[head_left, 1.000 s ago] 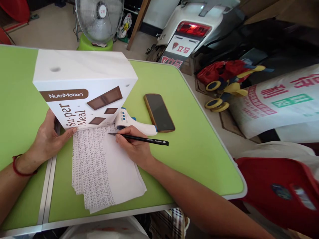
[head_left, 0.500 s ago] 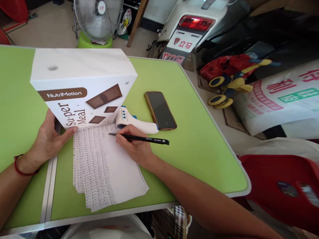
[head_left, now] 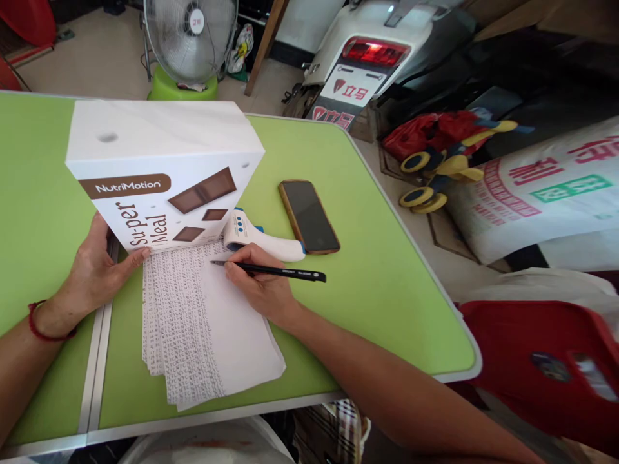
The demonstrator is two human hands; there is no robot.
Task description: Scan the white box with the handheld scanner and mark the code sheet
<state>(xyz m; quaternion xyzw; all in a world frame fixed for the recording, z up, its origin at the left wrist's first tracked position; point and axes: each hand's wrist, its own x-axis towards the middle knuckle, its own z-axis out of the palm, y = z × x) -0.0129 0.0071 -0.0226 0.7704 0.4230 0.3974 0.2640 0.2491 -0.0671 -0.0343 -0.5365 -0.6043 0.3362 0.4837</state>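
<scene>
My left hand (head_left: 99,264) grips the lower left edge of a white NutriMotion box (head_left: 164,142), thumb on its front face and the other fingers partly hidden behind. The box stands upright at the far end of a fanned stack of paper sheets (head_left: 244,341). Rows of small handwriting fill the sheets' left part, while the right part of the top one is blank. In my right hand (head_left: 264,283) is a black pen (head_left: 285,271), its tip at or just over the top sheet near the writing. A white and blue infrared thermometer (head_left: 264,242) lies just beyond this hand.
A smartphone (head_left: 309,216) in a brown case lies on the green folding table (head_left: 387,296), right of the thermometer. Past the table are a fan (head_left: 191,38), a white scooter (head_left: 372,58) and a large printed sack (head_left: 541,193). A red chair (head_left: 527,354) stands at the right.
The box's upper left corner has shifted slightly right and down. Both hands and the pen keep almost the same place; the background has slid a little left as the view moved.
</scene>
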